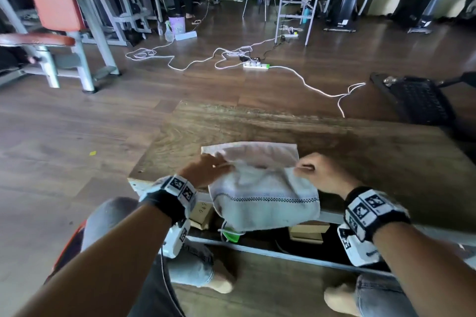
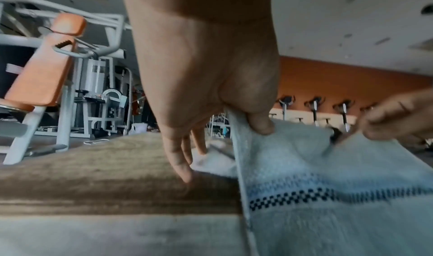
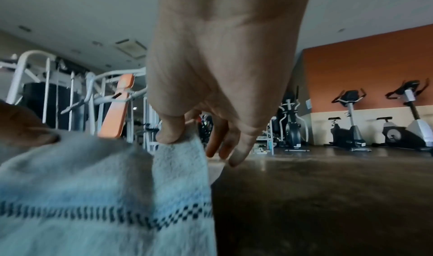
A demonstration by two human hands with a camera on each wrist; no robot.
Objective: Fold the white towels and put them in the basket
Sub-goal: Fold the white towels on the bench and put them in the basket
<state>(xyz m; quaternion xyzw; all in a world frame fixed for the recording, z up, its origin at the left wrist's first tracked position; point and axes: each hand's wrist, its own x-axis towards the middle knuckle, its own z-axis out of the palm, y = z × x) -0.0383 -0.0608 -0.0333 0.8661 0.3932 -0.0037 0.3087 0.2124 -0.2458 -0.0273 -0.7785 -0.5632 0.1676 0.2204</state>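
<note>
A white towel [image 1: 265,195] with a dark checked stripe lies over the near edge of a wooden table [image 1: 334,141], its lower part hanging off the front. My left hand [image 1: 206,170] pinches its upper left corner between thumb and forefinger; the other fingers point down loosely. My right hand [image 1: 316,170] pinches the upper right corner. In the left wrist view the towel [image 2: 328,186] hangs from the thumb [image 2: 260,122]. In the right wrist view the towel [image 3: 105,195] hangs from the thumb [image 3: 171,130]. Behind the held edge, a flat part of the towel [image 1: 257,152] rests on the table. No basket shows.
Cardboard boxes [image 1: 306,231] and a green item [image 1: 231,235] sit under the table front. A black keyboard [image 1: 417,100] lies at the far right. White cables and a power strip [image 1: 256,65] cross the floor. Gym machines [image 1: 64,20] stand at the left and back.
</note>
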